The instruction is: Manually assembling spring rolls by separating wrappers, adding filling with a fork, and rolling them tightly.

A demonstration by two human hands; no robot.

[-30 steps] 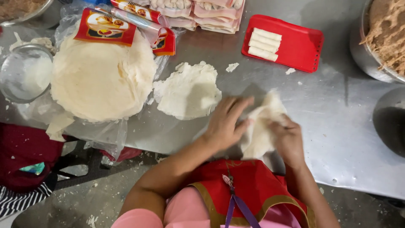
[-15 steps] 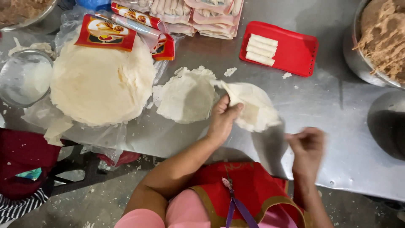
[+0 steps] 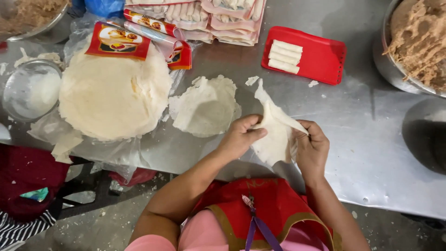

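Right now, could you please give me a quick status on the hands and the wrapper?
Left hand and right hand both grip one thin wrapper, lifted over the steel table. Loose wrapper lies flat beside. Nothing in the way.

- Bare steel table point(image 3: 362, 139) right of the hands: open lane out to the dark pan point(image 3: 425, 135) at far right.
- Fwd-right: red tray point(image 3: 320, 58) w/ rolls point(image 3: 284, 56), big bowl point(image 3: 409, 51) past it.
- Fwd-left: loose wrapper point(image 3: 206, 107) lies just beside left hand point(image 3: 239, 137).
- Far left: wrapper stack point(image 3: 114, 95), small bowl point(image 3: 30, 88) fill that side.
- Back edge: packets point(image 3: 153, 35) block.
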